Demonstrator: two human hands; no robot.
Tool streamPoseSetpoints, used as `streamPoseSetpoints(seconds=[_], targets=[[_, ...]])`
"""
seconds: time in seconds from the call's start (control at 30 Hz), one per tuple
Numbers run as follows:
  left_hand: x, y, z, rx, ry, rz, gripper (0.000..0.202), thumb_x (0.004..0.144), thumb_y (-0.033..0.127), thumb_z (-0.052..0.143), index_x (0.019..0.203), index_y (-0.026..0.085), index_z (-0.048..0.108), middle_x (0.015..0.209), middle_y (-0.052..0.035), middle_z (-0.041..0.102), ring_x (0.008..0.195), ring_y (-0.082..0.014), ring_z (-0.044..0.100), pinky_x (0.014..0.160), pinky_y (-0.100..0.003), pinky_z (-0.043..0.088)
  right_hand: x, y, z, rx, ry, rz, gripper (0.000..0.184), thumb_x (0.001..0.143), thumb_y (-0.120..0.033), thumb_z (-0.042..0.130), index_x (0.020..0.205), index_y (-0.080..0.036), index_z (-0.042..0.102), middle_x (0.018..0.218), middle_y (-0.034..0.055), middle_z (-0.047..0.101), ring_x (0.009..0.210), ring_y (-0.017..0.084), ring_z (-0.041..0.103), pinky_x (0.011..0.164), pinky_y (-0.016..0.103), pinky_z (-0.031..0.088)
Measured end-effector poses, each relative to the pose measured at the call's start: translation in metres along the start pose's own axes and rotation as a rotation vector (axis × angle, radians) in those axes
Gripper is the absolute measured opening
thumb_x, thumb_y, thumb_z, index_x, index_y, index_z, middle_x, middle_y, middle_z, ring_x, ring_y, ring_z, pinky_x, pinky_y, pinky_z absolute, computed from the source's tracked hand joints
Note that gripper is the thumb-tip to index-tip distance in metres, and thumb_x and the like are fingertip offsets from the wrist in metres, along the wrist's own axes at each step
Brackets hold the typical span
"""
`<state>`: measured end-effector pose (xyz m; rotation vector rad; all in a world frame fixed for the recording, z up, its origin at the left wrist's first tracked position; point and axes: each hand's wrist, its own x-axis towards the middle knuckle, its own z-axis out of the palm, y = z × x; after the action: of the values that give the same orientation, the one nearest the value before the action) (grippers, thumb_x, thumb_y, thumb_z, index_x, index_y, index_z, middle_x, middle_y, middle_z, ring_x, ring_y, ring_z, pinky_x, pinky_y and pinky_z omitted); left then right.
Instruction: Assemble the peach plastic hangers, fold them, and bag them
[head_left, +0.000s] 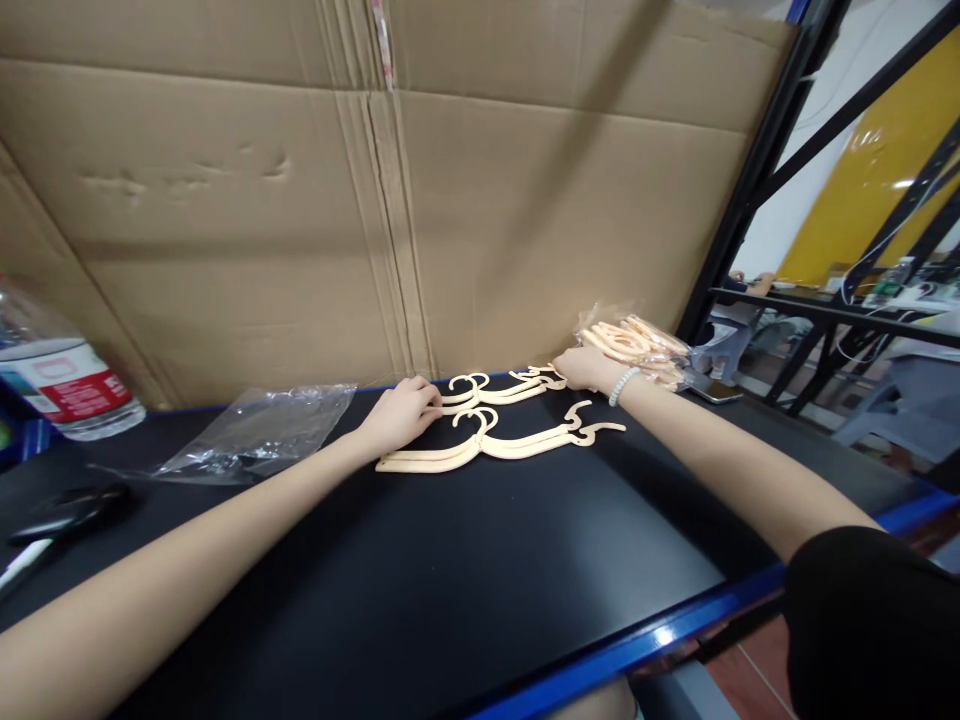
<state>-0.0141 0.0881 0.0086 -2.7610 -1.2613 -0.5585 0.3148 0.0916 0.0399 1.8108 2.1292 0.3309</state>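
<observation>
Cream-coloured folding clothes hangers lie in two rows on the black tabletop (465, 560). The nearer hanger (525, 445) is stretched out flat, its hook pointing to the back and its curved end pieces at the right. Behind it, the farther hanger (517, 395) lies much the same way. My left hand (405, 412) has its fingers closed on the left end of that farther hanger. At the opposite end, my right hand (587, 369) grips the hanger's right tip, its fingertips partly hidden. A beaded bracelet circles my right wrist.
Beyond my right hand sits a clear bag of hangers (637, 340), beside a phone (716, 392). At left lie a crumpled plastic bag (259, 435), a black computer mouse (67, 510) and a large bottle (67, 385). Cardboard (225, 220) walls the back; a blue edge (637, 650) borders the front.
</observation>
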Motion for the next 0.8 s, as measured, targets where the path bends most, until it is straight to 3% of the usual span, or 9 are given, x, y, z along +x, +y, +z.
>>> streamPoseSetpoints(seconds=[0.1, 0.27, 0.43, 0.6, 0.7, 0.8], targets=[[0.003, 0.001, -0.003, -0.047, 0.039, -0.019, 0.020, 0.093, 0.030, 0.060, 0.104, 0.014, 0.062, 0.106, -0.0062, 0.064, 0.094, -0.0206, 0.063, 0.082, -0.041, 0.053, 0.005, 0.001, 0.001, 0.044, -0.001, 0.006, 0.035, 0.093, -0.033, 0.060, 0.122, -0.014, 0.057, 0.122, 0.0111, 0.059, 0.103, 0.023, 0.062, 0.086, 0.042, 0.054], [-0.002, 0.010, -0.023, -0.171, 0.145, -0.104, 0.009, 0.095, 0.022, 0.043, 0.093, 0.018, 0.050, 0.076, -0.0021, 0.061, 0.069, -0.0196, 0.063, 0.067, -0.034, 0.048, 0.006, 0.002, 0.000, 0.104, 0.005, 0.023, 0.035, 0.093, -0.033, 0.061, 0.121, -0.014, 0.057, 0.122, 0.0115, 0.059, 0.104, 0.023, 0.062, 0.086, 0.041, 0.054], [-0.028, 0.032, -0.038, -0.297, 0.220, -0.131, 0.014, 0.094, 0.029, 0.036, 0.104, 0.020, 0.041, 0.076, -0.0017, 0.060, 0.070, -0.0196, 0.063, 0.065, -0.031, 0.048, 0.001, 0.004, -0.001, 0.160, 0.035, 0.041, 0.034, 0.093, -0.033, 0.060, 0.121, -0.014, 0.057, 0.122, 0.0112, 0.059, 0.103, 0.022, 0.062, 0.086, 0.041, 0.054], [-0.067, 0.060, -0.030, -0.350, 0.146, -0.085, 0.016, 0.095, 0.033, 0.039, 0.102, 0.021, 0.049, 0.072, 0.0011, 0.060, 0.067, -0.0179, 0.061, 0.062, -0.028, 0.046, -0.009, 0.011, -0.007, 0.251, 0.140, 0.037, 0.033, 0.093, -0.034, 0.059, 0.120, -0.014, 0.058, 0.120, 0.0101, 0.060, 0.100, 0.021, 0.062, 0.085, 0.041, 0.054], [-0.080, 0.071, -0.023, -0.374, 0.121, -0.062, 0.018, 0.098, 0.034, 0.038, 0.101, 0.022, 0.051, 0.081, -0.0004, 0.064, 0.071, -0.0174, 0.062, 0.066, -0.028, 0.048, -0.020, 0.013, -0.017, 0.336, 0.269, 0.025, 0.020, 0.094, -0.027, 0.055, 0.098, -0.012, 0.066, 0.103, 0.0121, 0.067, 0.094, 0.022, 0.064, 0.082, 0.035, 0.051], [-0.084, 0.072, -0.020, -0.387, 0.115, -0.048, 0.020, 0.098, 0.035, 0.038, 0.101, 0.023, 0.053, 0.091, -0.0024, 0.067, 0.079, -0.0189, 0.065, 0.073, -0.029, 0.049, -0.036, 0.011, -0.027, 0.457, 0.406, -0.017, 0.017, 0.091, -0.018, 0.051, 0.083, -0.013, 0.065, 0.090, 0.0116, 0.069, 0.090, 0.023, 0.065, 0.078, 0.031, 0.048]])
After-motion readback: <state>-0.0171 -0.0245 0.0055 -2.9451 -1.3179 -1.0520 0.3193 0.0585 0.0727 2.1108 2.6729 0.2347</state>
